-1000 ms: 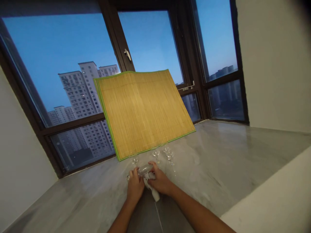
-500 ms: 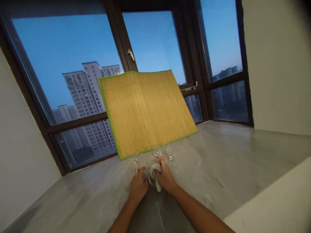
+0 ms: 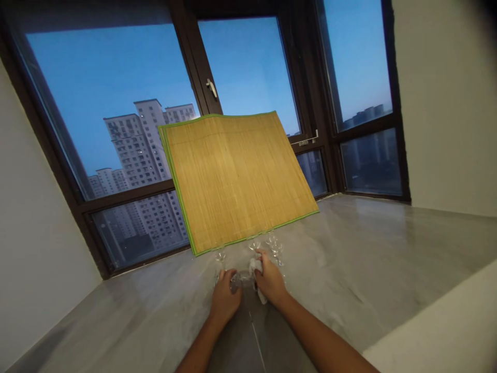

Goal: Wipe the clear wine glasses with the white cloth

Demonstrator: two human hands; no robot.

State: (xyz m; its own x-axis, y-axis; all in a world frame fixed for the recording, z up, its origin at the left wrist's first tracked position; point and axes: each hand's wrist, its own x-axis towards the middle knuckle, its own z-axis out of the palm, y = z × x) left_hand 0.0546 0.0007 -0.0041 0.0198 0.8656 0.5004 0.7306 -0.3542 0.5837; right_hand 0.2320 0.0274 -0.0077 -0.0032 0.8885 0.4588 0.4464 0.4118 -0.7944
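My left hand is closed round one end of a small clear glass held on its side above the stone ledge. My right hand grips a white cloth pressed against the other end of that glass. Just beyond my hands stand three small stemmed glasses: one on the left, one in the middle and one on the right.
A bamboo mat with a green border leans against the dark-framed window behind the glasses. White walls close the ledge at left and right. A pale edge crosses the lower right.
My right hand with the cloth has shifted up and to the right along the glass. The view has drifted slightly, so the mat sits further right.
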